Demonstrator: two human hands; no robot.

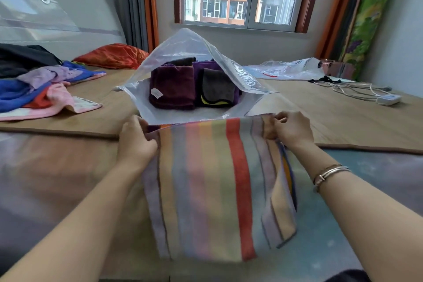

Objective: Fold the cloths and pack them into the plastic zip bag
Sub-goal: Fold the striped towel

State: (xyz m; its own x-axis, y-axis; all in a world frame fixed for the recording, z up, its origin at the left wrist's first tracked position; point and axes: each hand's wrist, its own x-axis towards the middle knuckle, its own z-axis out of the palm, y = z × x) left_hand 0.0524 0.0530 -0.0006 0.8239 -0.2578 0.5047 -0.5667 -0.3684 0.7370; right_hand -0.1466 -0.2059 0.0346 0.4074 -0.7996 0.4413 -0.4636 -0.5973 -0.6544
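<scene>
A striped cloth in orange, red, grey and lilac bands hangs folded in front of me. My left hand pinches its upper left corner and my right hand pinches its upper right corner. Just beyond the cloth's top edge lies the clear plastic zip bag, its mouth standing open toward me. Inside it sit a folded dark maroon cloth, a purple cloth and a grey cloth with a yellow edge.
A heap of unfolded cloths in blue, pink, lilac and red lies at the left on the bed mat. An orange pillow is behind it. Another plastic bag and a white cable with a plug lie at the right.
</scene>
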